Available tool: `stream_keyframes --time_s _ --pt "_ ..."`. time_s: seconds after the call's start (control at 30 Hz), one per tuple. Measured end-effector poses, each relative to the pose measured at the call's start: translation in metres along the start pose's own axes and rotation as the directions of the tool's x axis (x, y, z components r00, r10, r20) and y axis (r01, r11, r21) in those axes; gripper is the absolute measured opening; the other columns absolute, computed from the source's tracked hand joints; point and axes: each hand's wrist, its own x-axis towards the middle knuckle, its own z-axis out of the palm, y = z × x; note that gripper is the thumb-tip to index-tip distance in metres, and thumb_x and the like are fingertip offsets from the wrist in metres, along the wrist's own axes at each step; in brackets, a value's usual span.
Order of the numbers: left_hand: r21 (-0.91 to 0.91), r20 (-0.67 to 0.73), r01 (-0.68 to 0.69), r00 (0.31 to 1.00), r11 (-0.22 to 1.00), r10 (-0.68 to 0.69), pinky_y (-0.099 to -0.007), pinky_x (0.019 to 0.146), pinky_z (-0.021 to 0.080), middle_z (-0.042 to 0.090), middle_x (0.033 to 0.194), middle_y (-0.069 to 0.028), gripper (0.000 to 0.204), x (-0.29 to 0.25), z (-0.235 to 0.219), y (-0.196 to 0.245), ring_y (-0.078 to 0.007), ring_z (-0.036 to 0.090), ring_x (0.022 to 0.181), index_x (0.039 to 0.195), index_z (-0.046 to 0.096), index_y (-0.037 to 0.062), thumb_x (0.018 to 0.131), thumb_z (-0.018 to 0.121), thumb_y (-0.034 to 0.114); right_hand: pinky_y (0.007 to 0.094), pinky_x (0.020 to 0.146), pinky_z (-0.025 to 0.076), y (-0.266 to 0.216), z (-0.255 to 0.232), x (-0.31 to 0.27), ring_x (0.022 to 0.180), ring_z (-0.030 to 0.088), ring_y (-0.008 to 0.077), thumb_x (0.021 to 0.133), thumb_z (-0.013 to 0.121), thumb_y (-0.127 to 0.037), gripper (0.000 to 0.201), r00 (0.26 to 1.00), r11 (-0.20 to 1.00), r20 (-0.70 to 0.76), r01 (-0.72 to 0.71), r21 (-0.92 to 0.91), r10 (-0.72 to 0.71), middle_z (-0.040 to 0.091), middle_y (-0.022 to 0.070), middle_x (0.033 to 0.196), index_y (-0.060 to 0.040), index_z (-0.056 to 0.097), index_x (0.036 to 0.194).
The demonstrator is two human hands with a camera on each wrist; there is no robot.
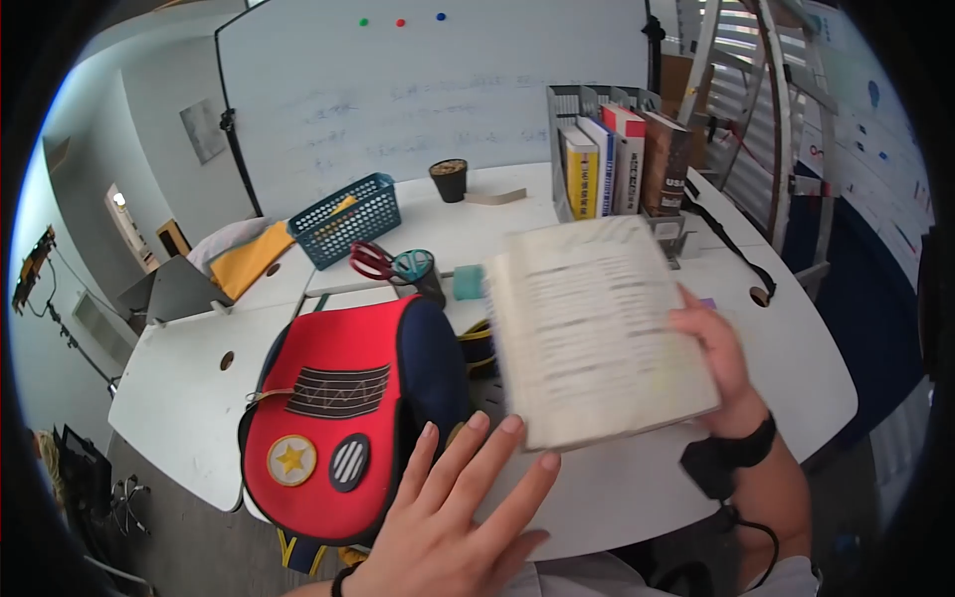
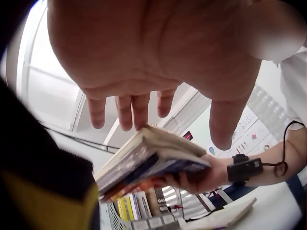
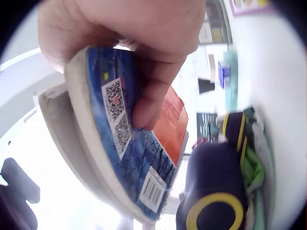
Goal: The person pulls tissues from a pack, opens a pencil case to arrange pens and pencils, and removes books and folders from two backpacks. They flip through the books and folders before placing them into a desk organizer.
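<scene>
My right hand (image 1: 718, 353) grips a thick open book (image 1: 597, 328) by its right side, thumb over the printed page. In the right wrist view, the book's blue and orange cover (image 3: 129, 124) shows a QR code and a barcode, with fingers pressed against it. My left hand (image 1: 463, 517) is spread with straight fingers, its fingertips close to the book's lower left corner. From the left wrist view, the left palm (image 2: 153, 48) hangs over the book (image 2: 153, 148) with nothing in its grasp. Left of the book lies a red and navy backpack (image 1: 343, 348) with star and striped patches.
Behind the backpack stand a pen holder with scissors (image 1: 423, 274) and a teal basket (image 1: 348, 219). A small dark pot (image 1: 450, 181) sits farther back. Several upright books (image 1: 617, 159) fill a grey file rack at the back right. The white table's edge (image 1: 851, 388) curves on the right.
</scene>
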Motion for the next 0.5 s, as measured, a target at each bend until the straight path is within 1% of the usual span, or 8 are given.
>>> stream_keyframes --time_s 0.13,0.17,0.2,0.27,0.3,0.33,0.4,0.5 --pt "0.375 0.261 0.034 0.955 0.926 -0.141 -0.0779 0.126 0.010 0.056 0.155 -0.0158 0.067 -0.001 0.050 -0.032 -0.0394 0.030 0.160 0.141 0.066 0.0110 0.081 0.086 0.031 0.0435 0.117 0.050 -0.053 -0.083 -0.040 0.138 0.062 0.0317 0.101 0.046 -0.013 0.066 0.980 0.983 -0.135 0.127 -0.129 -0.145 0.056 0.0221 0.156 0.0007 0.035 0.165" --pt "0.364 0.212 0.053 0.968 0.930 -0.138 -0.0823 0.123 0.012 0.056 0.154 -0.0163 0.061 -0.003 0.051 -0.037 -0.0388 0.027 0.161 0.134 0.070 0.0096 0.078 0.086 0.029 0.0433 0.117 0.050 -0.062 -0.096 -0.053 0.140 0.061 0.0319 0.100 0.047 -0.013 0.068 0.971 0.981 -0.191 0.117 -0.153 -0.146 0.055 0.0222 0.157 0.0007 0.034 0.165" --pt "0.386 0.267 0.029 0.953 0.922 -0.141 -0.0835 0.121 0.014 0.054 0.156 -0.0177 0.054 -0.010 0.051 -0.045 -0.0417 0.026 0.161 0.129 0.074 0.0081 0.080 0.084 0.027 0.0431 0.118 0.049 -0.068 -0.109 -0.066 0.141 0.060 0.0321 0.099 0.047 -0.013 0.070 0.958 0.978 -0.245 0.106 -0.177 -0.149 0.053 0.0224 0.158 0.0007 0.033 0.166" --pt "0.433 0.290 0.064 0.935 0.899 -0.206 -0.0820 0.115 0.030 0.050 0.158 -0.0245 0.044 -0.023 0.053 -0.056 -0.0449 0.024 0.161 0.126 0.077 0.0034 0.084 0.072 0.019 0.0423 0.119 0.048 -0.076 -0.148 -0.091 0.143 0.058 0.0318 0.097 0.048 -0.013 0.073 0.955 0.973 -0.272 0.053 -0.226 -0.115 0.052 0.0221 0.160 0.0007 0.032 0.167" --pt "0.442 0.288 0.121 0.919 0.889 -0.268 -0.0800 0.117 0.028 0.047 0.160 -0.0237 0.042 -0.029 0.051 -0.064 -0.0487 0.028 0.158 0.121 0.079 0.0038 0.082 0.072 0.019 0.0414 0.120 0.047 -0.076 -0.161 -0.098 0.144 0.057 0.0314 0.096 0.049 -0.014 0.075 0.953 0.965 -0.292 0.007 -0.262 -0.086 0.051 0.0219 0.161 0.0008 0.030 0.167" --pt "0.387 0.324 0.170 0.895 0.906 -0.307 -0.0783 0.113 0.033 0.046 0.161 -0.0225 0.042 -0.028 0.042 -0.074 -0.0491 0.031 0.157 0.117 0.081 0.0064 0.079 0.074 0.020 0.0414 0.120 0.047 -0.070 -0.169 -0.101 0.144 0.057 0.0314 0.096 0.049 -0.014 0.075 0.953 0.965 -0.291 0.007 -0.264 -0.087 0.051 0.0219 0.161 0.0008 0.030 0.167" --pt "0.505 0.331 0.168 0.868 0.846 -0.370 -0.0746 0.111 0.037 0.048 0.160 -0.0229 0.045 -0.029 0.033 -0.088 -0.0493 0.035 0.155 0.116 0.081 0.0082 0.073 0.076 0.019 0.0394 0.122 0.044 -0.058 -0.182 -0.104 0.146 0.055 0.0299 0.093 0.051 -0.015 0.080 0.948 0.945 -0.313 -0.049 -0.323 -0.057 0.049 0.0211 0.163 0.0013 0.029 0.168" --pt "0.536 0.192 0.294 0.870 0.791 -0.454 -0.0675 0.109 0.043 0.050 0.158 -0.0229 0.047 -0.041 0.035 -0.123 -0.0492 0.043 0.148 0.111 0.081 0.0085 0.065 0.077 0.017 0.0379 0.121 0.044 -0.049 -0.181 -0.100 0.145 0.055 0.0273 0.096 0.051 -0.007 0.077 0.918 0.910 -0.394 -0.192 -0.367 0.035 0.050 0.0200 0.162 0.0018 0.027 0.169"
